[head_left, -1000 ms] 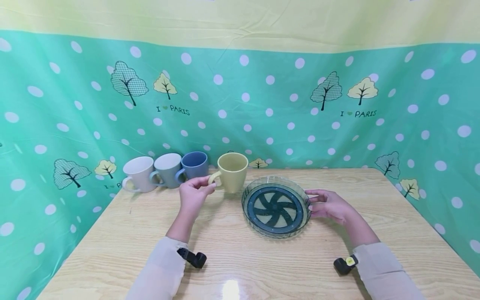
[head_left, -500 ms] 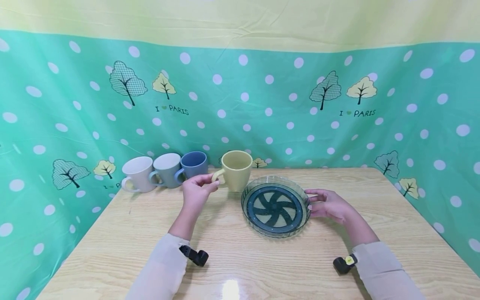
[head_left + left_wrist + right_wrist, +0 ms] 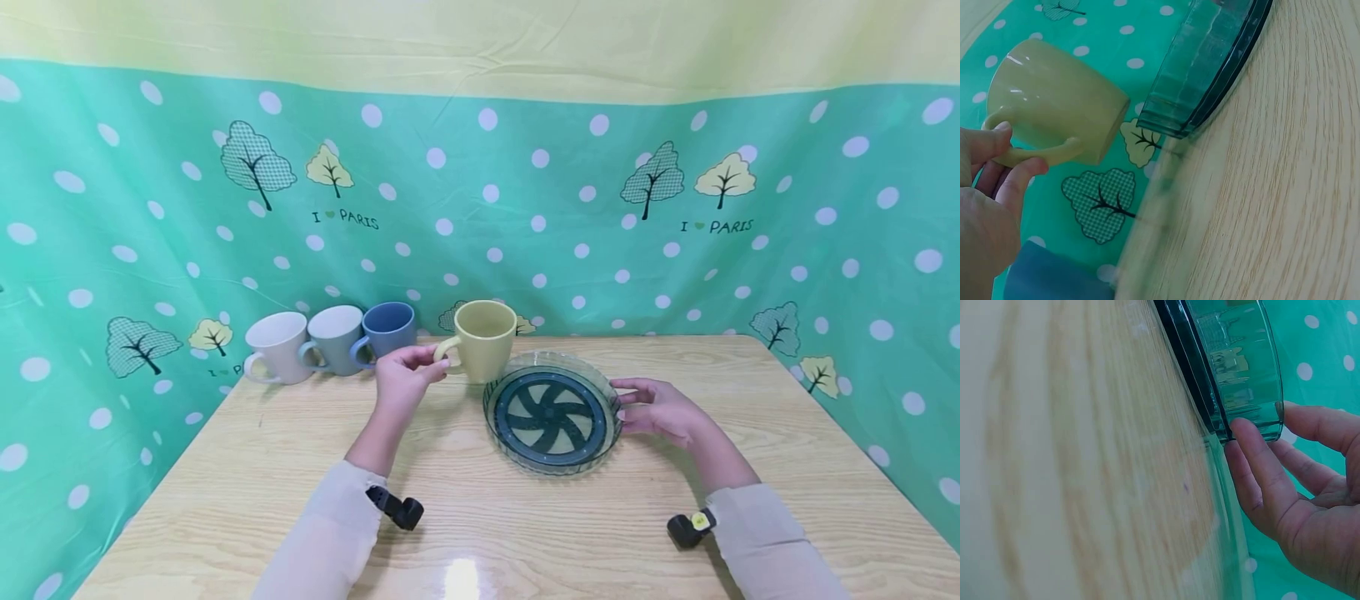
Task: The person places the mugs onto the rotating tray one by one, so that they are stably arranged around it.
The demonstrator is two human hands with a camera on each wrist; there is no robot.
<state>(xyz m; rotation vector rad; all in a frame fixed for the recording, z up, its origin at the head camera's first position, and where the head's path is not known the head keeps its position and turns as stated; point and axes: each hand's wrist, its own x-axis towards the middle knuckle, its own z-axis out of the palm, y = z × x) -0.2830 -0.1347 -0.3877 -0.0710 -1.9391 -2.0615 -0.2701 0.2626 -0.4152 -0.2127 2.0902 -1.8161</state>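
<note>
Over table (image 3: pixel 540 525), left grip (image 3: pixel 403 382) pinching yellow mug handle (image 3: pixel 1054 154); unclenched right grip (image 3: pixel 657 410) touching dish (image 3: pixel 550 412).

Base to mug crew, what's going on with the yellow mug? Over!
Left hand gripping yellow mug by its handle. Right hand touching see-through dish. Mug in the air, apart from dish. Nothing visible between them.

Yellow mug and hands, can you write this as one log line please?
left hand: holds yellow mug by handle, above table | right hand: touches side of dish | also: three mugs in a row
</note>
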